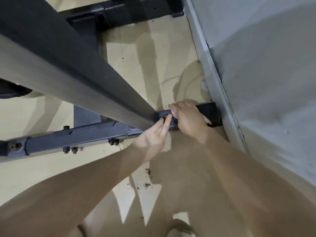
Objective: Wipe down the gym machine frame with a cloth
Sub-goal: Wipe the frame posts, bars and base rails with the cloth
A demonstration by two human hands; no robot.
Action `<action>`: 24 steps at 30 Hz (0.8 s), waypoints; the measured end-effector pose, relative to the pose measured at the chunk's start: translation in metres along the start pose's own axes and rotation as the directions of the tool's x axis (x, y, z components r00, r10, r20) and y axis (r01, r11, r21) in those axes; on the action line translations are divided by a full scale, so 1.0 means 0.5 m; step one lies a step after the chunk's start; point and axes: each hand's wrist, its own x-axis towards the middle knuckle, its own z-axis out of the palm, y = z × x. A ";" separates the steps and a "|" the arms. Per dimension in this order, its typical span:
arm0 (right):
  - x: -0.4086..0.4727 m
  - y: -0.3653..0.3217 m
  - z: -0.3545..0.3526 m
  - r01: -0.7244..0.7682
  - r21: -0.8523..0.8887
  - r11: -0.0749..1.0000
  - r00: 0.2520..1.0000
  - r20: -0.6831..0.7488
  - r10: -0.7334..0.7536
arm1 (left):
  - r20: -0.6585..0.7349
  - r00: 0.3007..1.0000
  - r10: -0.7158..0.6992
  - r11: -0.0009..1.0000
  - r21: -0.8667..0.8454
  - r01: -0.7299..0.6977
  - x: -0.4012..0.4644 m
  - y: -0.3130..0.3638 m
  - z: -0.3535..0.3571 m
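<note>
The gym machine frame is dark grey steel. A thick upright post [71,71] slants down from the upper left to a low base bar [77,139] that runs across the floor. My left hand [156,132] reaches to the joint, its straight fingers touching a round bolt [165,117] at the foot of the post. My right hand [186,117], with a ring on one finger, lies flat over the base bar just right of the joint, fingers pointing left. No cloth shows; anything under the right palm is hidden.
A black end cap [212,115] closes the base bar against a grey wall [256,65] on the right. Another frame section [123,11] crosses the top. Bolts [71,149] stick out along the base bar. The beige floor [150,65] has dark specks near my arms.
</note>
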 end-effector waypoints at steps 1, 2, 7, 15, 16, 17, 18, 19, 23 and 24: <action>0.002 0.020 -0.009 -0.009 -0.058 0.998 1.000 0.014 0.010 | -0.032 0.999 -0.017 1.000 -0.003 0.017 -0.003 -0.004 0.004; 0.006 0.044 -0.012 -0.045 -0.131 0.990 0.999 -0.003 0.045 | -0.047 0.999 -0.004 1.000 0.021 0.005 -0.002 -0.008 -0.004; -0.003 0.019 0.009 -0.167 -0.023 0.986 0.978 -0.131 0.162 | 0.126 0.991 0.051 0.996 0.061 -0.059 0.010 -0.007 -0.040; -0.045 0.089 -0.011 -0.275 -0.032 0.961 0.930 -0.262 0.257 | -0.035 0.996 -0.076 0.993 0.085 0.079 0.009 -0.002 -0.029; -0.050 0.084 -0.005 -0.280 0.019 0.960 0.917 -0.290 0.273 | -0.035 0.996 -0.085 0.991 0.096 0.088 0.012 0.002 -0.030; -0.049 0.071 0.002 -0.285 0.040 0.958 0.921 -0.264 0.285 | -0.035 0.994 -0.099 0.990 0.093 0.102 0.014 0.007 -0.029; -0.042 0.058 0.018 -0.259 0.046 0.965 0.932 -0.252 0.262 | -0.027 0.993 -0.113 0.990 0.086 0.115 0.016 0.010 -0.029; -0.037 0.043 0.021 -0.194 0.078 0.978 0.955 -0.212 0.207 | -0.019 0.992 -0.126 0.989 0.079 0.127 0.016 0.013 -0.031; -0.054 0.052 0.021 -0.065 0.094 0.993 0.984 -0.162 0.079 | 0.017 0.989 -0.146 0.983 0.111 0.143 0.015 0.024 -0.037; -0.064 0.063 0.026 -0.100 0.125 0.987 0.973 -0.194 0.123 | 0.037 0.992 -0.121 0.985 0.132 0.115 0.016 0.025 -0.039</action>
